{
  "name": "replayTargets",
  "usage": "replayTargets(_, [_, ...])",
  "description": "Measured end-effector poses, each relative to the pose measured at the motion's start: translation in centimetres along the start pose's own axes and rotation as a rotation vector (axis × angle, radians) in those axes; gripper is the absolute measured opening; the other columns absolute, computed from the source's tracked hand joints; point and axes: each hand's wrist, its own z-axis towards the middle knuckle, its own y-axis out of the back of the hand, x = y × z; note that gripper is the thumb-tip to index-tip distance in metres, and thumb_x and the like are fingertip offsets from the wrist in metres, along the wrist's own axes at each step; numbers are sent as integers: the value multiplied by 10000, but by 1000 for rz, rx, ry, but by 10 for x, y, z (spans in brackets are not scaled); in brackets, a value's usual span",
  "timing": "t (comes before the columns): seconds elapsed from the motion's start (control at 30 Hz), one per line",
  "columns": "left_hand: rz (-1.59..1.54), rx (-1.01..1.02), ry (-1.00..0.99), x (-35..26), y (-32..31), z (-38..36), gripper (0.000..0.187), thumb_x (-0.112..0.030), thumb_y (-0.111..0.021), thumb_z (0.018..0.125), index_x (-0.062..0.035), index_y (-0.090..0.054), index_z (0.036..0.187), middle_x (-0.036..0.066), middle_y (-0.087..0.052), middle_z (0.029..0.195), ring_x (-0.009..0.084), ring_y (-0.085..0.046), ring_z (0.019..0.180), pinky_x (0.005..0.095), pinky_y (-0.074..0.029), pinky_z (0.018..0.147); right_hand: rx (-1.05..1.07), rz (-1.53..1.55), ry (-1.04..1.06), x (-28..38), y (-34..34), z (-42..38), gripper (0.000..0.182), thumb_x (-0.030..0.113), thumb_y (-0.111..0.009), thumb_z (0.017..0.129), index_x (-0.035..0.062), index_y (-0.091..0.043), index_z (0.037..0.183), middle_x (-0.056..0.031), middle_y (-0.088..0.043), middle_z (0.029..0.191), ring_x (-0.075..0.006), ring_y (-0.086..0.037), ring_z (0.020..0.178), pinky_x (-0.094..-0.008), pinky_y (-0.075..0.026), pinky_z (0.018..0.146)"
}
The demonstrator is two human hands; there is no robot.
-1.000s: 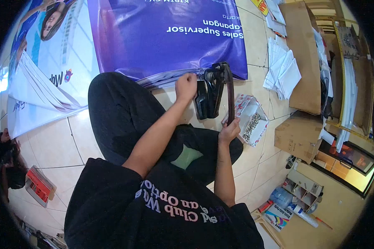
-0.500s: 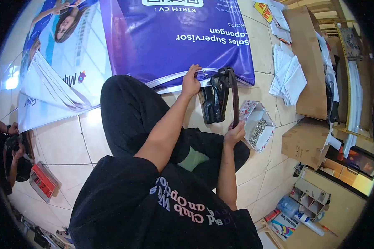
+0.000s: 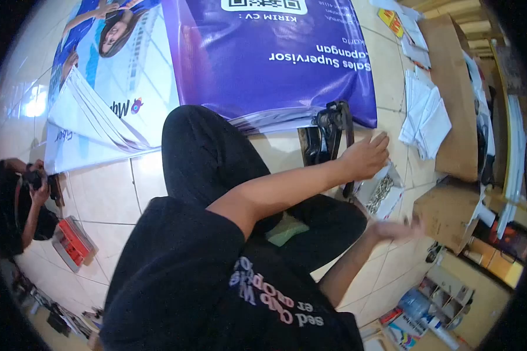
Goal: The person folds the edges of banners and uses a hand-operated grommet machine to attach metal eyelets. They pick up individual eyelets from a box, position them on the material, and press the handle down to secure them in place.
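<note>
My left hand [image 3: 366, 157] is over the white box [image 3: 397, 190] of small metal rings [image 3: 380, 194], beside the lever of the black hand press [image 3: 336, 120]. Its fingers look loosely apart, and nothing shows in them. Lower right of the box, my right hand [image 3: 398, 229] is smeared by motion, with its fingers apart and nothing visible in it. The press stands on the floor at the near edge of the purple banner [image 3: 263, 76]; my left forearm hides its lower part.
A white and blue banner [image 3: 99, 117] lies at the left. Folded white sheets [image 3: 424, 117] and cardboard [image 3: 455, 99] are at the right. Another person [image 3: 17, 205] sits at the far left, near a red box [image 3: 73, 243].
My left hand has left the banner edge and moved right, over the box. My right hand has let go of the press lever and moved down and right. The view has shifted slightly.
</note>
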Motion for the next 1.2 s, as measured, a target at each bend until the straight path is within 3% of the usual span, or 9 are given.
replayTargets(0.07, [59, -56, -22, 4, 5, -1, 391, -269, -528, 825, 30, -577, 1072, 249, -488, 1269, 354, -425, 1251, 433, -313, 1062, -47, -898, 897, -71, 30, 37, 489, 349, -442, 928, -29, -447, 1239, -205, -499, 1216, -347, -465, 1160, -440, -316, 1046])
replayTargets(0.17, [63, -38, 27, 7, 3, 0, 387, -261, -530, 818, 38, -579, 1061, 243, -496, 1262, 361, -418, 1257, 446, -311, 1062, 63, -210, 578, -81, 0, 41, 587, 372, -477, 903, -42, -380, 1309, -240, -454, 1292, -378, -445, 1198, -481, -317, 1044])
replayTargets(0.43, [72, -91, 214, 5, -5, -1, 416, -350, -423, 942, 12, -571, 1084, 223, -489, 1281, 357, -384, 1280, 439, -298, 1070, 324, -331, 567, -106, 12, 52, 481, 340, -427, 967, 51, -388, 1349, -148, -466, 1300, -251, -443, 1216, -327, -373, 1002])
replayTargets(0.6, [-478, -340, 80, 9, 28, -2, 190, -75, -569, 846, -3, -575, 1021, 164, -568, 1093, 355, -549, 1016, 430, -431, 884, 250, -646, 527, -88, 28, 37, 225, 182, -459, 945, -15, -534, 1021, -155, -573, 1005, -295, -548, 962, -365, -416, 882])
replayTargets(0.73, [-612, -802, 697, 21, 32, -66, 110, -104, -565, 872, -17, -593, 932, 132, -605, 925, 272, -579, 894, 356, -444, 822, 357, -672, 709, -62, 19, 4, 187, 178, -501, 930, -6, -532, 927, -127, -559, 867, -233, -554, 828, -333, -438, 782])
replayTargets(0.9, [-1598, -651, 1719, 99, -39, -162, 387, -446, -554, 900, -65, -593, 956, -3, -565, 764, 88, -473, 628, 232, -401, 575, 630, -688, 346, -3, 1, 0, 162, 153, -513, 932, -5, -540, 947, -112, -593, 959, -188, -567, 904, -303, -447, 820])
replayTargets(1.03, [-1697, -713, 1619, 112, -30, -138, 412, -480, -652, 837, -78, -605, 911, 2, -605, 778, 70, -497, 601, 213, -391, 509, 1090, 230, -274, -56, 8, 56, 185, 123, -505, 914, 18, -563, 1056, -113, -596, 1097, -217, -576, 1013, -359, -463, 878])
replayTargets(1.1, [-1412, -663, 1593, 131, -40, -137, 482, -533, -686, 792, -68, -612, 897, 2, -597, 727, 85, -502, 565, 211, -403, 505, 1002, -436, 434, -93, -9, 51, 298, 220, -559, 890, 7, -590, 1095, -171, -626, 1094, -288, -601, 1014, -398, -470, 842])
replayTargets(1.2, [-1325, -437, 1616, 137, -37, -137, 445, -492, -623, 858, -48, -612, 881, 32, -608, 729, 100, -524, 554, 215, -419, 494, 822, -1021, 413, -104, -37, 32, 376, 311, -611, 849, 10, -623, 1073, -230, -649, 1003, -370, -619, 958, -440, -470, 796])
